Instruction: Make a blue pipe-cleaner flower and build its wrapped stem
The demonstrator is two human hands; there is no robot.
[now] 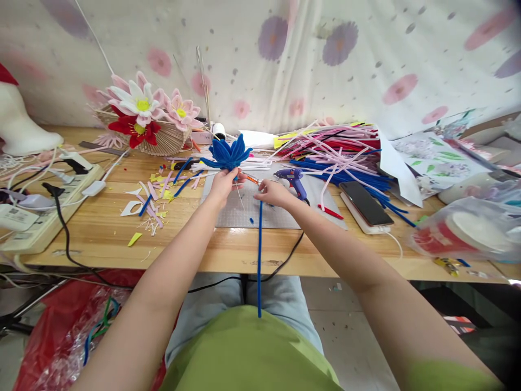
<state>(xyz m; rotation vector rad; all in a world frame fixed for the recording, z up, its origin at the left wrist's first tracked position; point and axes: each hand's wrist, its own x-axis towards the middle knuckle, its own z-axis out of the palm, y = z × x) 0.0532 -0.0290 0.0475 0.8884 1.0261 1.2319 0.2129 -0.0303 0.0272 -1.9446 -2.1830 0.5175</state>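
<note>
In the head view, a blue pipe-cleaner flower (227, 153) is held up above the wooden table (106, 228) by the left hand (224, 184), which is clenched about its base just under the petals. A long blue pipe cleaner (259, 255) is pinched at its upper end by the right hand (273, 193), just right of the flower, and hangs straight down toward the lap. A blue glue gun (293, 180) is seen lying just beyond the right hand, a phone (365, 203) farther right, and a heap of coloured pipe cleaners (337, 152) at the far side.
</note>
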